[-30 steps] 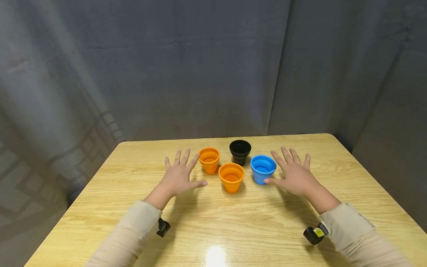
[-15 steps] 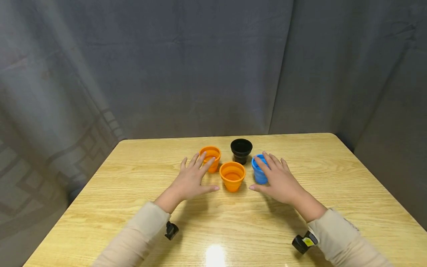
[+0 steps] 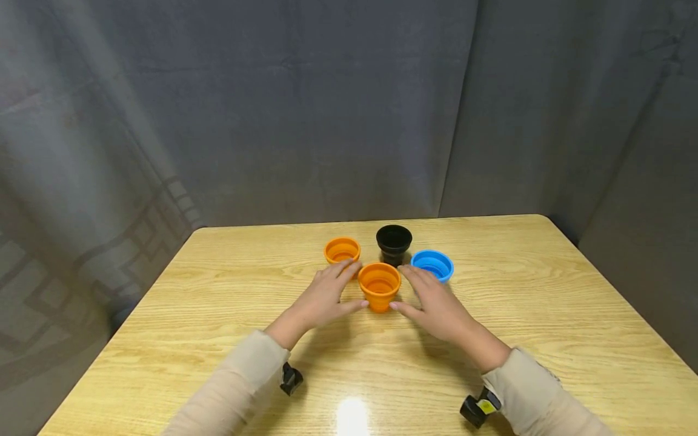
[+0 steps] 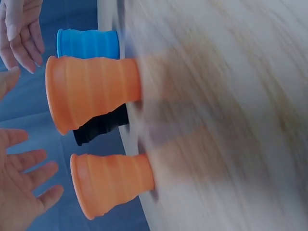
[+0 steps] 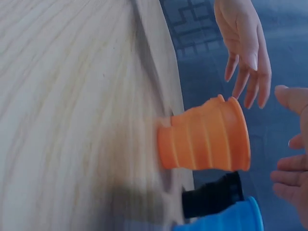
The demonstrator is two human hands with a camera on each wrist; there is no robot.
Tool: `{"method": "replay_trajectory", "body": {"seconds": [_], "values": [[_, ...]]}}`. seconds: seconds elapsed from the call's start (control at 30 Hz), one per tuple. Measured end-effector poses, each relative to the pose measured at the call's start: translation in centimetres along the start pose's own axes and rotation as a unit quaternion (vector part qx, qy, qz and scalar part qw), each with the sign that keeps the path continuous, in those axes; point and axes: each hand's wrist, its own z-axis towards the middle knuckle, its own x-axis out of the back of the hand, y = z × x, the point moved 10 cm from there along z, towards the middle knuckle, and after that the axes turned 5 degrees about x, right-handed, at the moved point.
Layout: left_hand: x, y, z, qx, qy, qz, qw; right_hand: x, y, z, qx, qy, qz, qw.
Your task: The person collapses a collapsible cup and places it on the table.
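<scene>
Your step: apparently the reach for the front orange cup (image 3: 379,289)
It stands between your left hand (image 3: 322,298) and right hand (image 3: 440,306), both wide, holding nothing; gripping would call for closing evenly.

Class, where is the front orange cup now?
In the head view, the front orange cup stands between the left hand and the right hand, in front of the black cup.

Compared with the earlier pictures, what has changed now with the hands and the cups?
The left hand has moved rightward and the right hand leftward, both closing in around the front orange cup. Nothing was taken hold of or let go. The front orange cup, rear orange cup, black cup and blue cup stayed in place.
</scene>
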Motion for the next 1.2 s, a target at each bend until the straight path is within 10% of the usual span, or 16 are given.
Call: {"method": "replay_trajectory", "body": {"seconds": [1.2], "values": [[-3.7,-1.0,1.3,0.026,-0.03,-0.111,0.993,-3.8,3.0,1.0,-0.06,0.008,0.109,0.9922]]}}
